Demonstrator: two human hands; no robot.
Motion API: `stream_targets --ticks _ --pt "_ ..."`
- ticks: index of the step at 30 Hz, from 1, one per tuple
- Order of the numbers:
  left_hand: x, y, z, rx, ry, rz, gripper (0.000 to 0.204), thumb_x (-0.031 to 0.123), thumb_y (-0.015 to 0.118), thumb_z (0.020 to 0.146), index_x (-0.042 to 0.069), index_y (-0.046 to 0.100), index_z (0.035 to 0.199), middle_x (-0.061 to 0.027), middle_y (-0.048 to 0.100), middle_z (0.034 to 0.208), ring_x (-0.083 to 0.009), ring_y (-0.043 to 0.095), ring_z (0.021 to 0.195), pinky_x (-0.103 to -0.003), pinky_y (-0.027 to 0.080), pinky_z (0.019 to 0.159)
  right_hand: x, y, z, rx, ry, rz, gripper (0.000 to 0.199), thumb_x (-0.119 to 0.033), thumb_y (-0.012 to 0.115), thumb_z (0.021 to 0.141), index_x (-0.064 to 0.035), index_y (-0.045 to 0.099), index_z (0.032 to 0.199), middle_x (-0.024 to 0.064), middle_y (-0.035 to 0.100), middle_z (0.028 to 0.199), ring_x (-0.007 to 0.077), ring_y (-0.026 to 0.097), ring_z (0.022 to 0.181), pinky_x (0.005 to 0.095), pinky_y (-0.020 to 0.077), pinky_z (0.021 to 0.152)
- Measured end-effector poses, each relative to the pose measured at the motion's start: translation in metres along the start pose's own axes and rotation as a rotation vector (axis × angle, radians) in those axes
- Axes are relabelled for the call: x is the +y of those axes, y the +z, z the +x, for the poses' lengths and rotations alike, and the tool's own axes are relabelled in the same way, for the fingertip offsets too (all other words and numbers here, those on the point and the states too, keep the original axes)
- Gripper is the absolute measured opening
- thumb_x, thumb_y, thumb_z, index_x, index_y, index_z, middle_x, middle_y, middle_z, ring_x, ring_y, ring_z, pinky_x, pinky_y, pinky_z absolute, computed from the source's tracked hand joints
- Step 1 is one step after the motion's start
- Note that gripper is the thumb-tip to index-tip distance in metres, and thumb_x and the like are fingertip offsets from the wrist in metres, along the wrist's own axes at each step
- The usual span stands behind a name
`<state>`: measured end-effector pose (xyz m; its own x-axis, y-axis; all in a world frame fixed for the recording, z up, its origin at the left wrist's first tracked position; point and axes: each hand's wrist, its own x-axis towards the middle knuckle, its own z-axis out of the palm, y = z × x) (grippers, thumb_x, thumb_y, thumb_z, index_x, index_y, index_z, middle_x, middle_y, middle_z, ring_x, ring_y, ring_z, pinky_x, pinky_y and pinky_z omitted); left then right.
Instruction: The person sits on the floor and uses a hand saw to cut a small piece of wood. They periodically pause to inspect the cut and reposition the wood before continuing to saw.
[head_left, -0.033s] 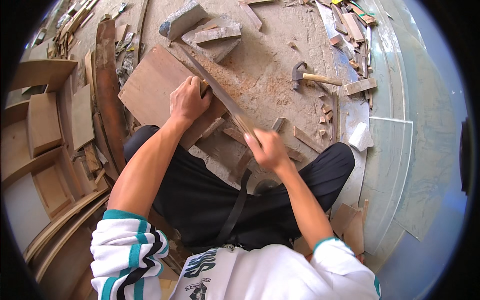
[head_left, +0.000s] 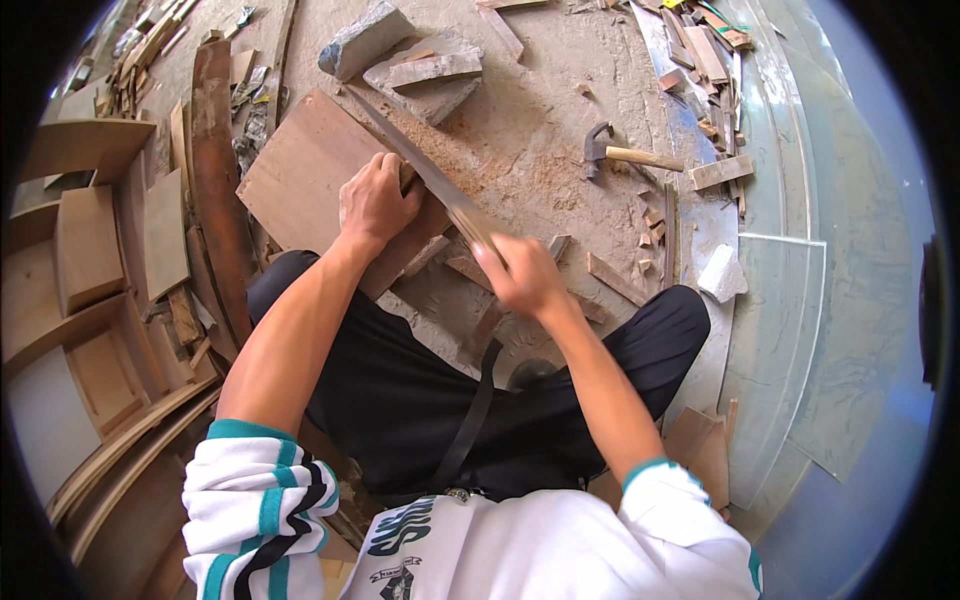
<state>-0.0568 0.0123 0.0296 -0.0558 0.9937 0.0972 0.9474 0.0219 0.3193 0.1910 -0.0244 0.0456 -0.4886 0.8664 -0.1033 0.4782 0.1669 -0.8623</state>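
One L hand [head_left: 380, 205]: set on top of the board nr its R edge, fingers bent down, fingertips partly hidden; whether they grip the edge, a small dark bit beside them or just press, we can't tell.
R hand [head_left: 525, 275]: closed, gripping the wooden handle of the saw, approx. above the gap betw. our knees.
Saw [head_left: 430, 172]: long, tapered blade, slanting from R hand up & left, passing just right of L hand, along the board's R edge; far end nr the stones.
Board [head_left: 305, 170]: flat, brown wood, lying askew beyond our L knee, under L hand.
Stones [head_left: 365, 40]: two rough grey blocks past the board, w/ a short wood strip [head_left: 435, 68] on the R one.
Sawdust [head_left: 515, 185]: reddish, spread on the floor [head_left: 560, 60] right of the blade.
Hammer [head_left: 625, 155]: claw type, dark head, pale handle, lying to the R, head pointing left.
White lump [head_left: 722, 273]: just beside our R knee.
Glass sheets [head_left: 780, 350]: far R, wood scraps [head_left: 708, 55] piled nr their upper end.
Cabinet parts [head_left: 90, 250]: stacked far L, next to a reddish-brown plank [head_left: 218, 180].
Trousers [head_left: 400, 400]: ours, black, knees spread wide.
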Motion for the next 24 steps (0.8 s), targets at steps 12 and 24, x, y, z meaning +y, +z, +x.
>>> stream_targets --ticks 12,24 --pt "0.005 -0.002 -0.002 -0.008 -0.003 0.027 0.032 0.036 0.069 0.088 0.005 0.060 0.090 -0.0131 0.066 0.093 -0.0364 0.067 0.089 -0.047 0.054 0.076 0.032 -0.033 -0.100 0.152 0.332 0.125 0.041 -0.032 0.055 0.099 -0.0018 0.056 0.071 0.0205 0.056 0.059 0.0398 0.059 0.055 0.0440 0.0428 0.053" --pt "-0.006 0.007 0.000 0.034 0.310 0.066 0.027 0.028 0.062 0.097 0.020 0.068 0.122 -0.0075 0.064 0.109 -0.0286 0.064 0.106 -0.043 0.055 0.080 0.046 -0.007 -0.087 0.306 0.199 0.063 0.047 -0.039 0.055 0.097 -0.0023 0.054 0.068 0.0236 0.055 0.058 0.0445 0.057 0.057 0.0495 0.0427 0.054"
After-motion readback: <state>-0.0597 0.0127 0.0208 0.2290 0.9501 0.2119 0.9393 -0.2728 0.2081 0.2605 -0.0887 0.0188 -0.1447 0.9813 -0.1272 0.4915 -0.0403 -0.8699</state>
